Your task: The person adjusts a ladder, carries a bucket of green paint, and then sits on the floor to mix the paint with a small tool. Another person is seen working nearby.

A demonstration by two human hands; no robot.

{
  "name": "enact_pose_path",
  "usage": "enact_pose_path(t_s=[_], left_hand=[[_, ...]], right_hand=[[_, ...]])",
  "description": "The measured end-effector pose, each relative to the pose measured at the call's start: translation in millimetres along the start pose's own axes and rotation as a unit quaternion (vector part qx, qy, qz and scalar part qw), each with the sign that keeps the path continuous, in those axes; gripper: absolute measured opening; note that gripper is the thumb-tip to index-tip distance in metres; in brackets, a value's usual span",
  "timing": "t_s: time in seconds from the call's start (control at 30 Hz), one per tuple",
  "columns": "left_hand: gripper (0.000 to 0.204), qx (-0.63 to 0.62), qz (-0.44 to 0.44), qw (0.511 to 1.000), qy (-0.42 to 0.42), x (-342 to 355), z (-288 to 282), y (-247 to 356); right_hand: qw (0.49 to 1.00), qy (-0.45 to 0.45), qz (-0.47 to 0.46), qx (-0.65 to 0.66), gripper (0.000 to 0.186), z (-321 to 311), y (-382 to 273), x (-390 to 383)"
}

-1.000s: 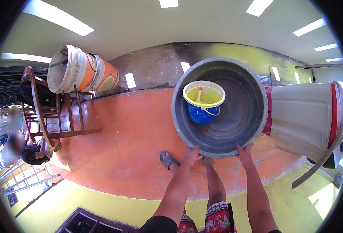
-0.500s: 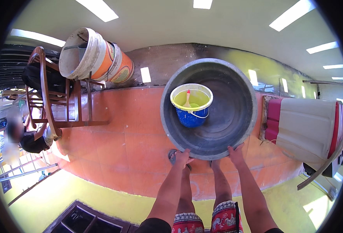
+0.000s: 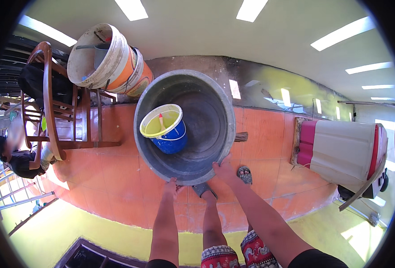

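Note:
A wide round grey tub (image 3: 211, 125) is between my two arms, and both hands are at its near rim. My left hand (image 3: 173, 187) is closed on the rim at its near left; the fingertips are partly hidden. Farther right along the same rim, my right hand (image 3: 224, 169) grips it too. Inside the tub, a blue bucket (image 3: 173, 142) with a yellow rim leans toward the left wall. It has a white handle, and a paintbrush (image 3: 162, 123) with a red tip stands in it against the yellow inner wall.
At the left, a wooden chair (image 3: 50, 102) stands beside stacked dirty buckets (image 3: 112, 67). A seated person (image 3: 25, 156) is farther left. Brown bristles (image 3: 241, 136) show past the tub's right side. A white-and-pink box-shaped thing (image 3: 340, 143) is at the right on the orange floor (image 3: 117, 178).
The tub has moved to the left with the bucket in it, both hands still on its rim. The bristles have come into sight on the floor, and my feet have shifted.

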State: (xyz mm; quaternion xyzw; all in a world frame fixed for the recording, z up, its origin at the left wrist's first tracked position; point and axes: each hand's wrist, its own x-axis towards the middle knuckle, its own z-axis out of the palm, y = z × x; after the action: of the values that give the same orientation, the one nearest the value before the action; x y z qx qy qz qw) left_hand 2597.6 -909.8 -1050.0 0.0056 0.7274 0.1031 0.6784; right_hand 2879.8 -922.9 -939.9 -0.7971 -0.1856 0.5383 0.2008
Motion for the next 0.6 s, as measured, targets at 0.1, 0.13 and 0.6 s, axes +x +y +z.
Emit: enact_pose_path(t_s=[0.1,0.13,0.6], left_hand=[[0.026,0.017,0.005,1.000,0.015,1,-27,17],[0.026,0.018,0.002,1.000,0.016,1,-34,21],[0.027,-0.094,0.005,0.995,0.032,3,-110,63]], right_hand=[[0.997,-0.057,0.059,0.015,0.097,18,-28,-8],[0.996,-0.059,0.060,0.005,0.094,25,-35,-10],[0.994,-0.052,-0.070,-0.070,0.091,140,-69,26]])
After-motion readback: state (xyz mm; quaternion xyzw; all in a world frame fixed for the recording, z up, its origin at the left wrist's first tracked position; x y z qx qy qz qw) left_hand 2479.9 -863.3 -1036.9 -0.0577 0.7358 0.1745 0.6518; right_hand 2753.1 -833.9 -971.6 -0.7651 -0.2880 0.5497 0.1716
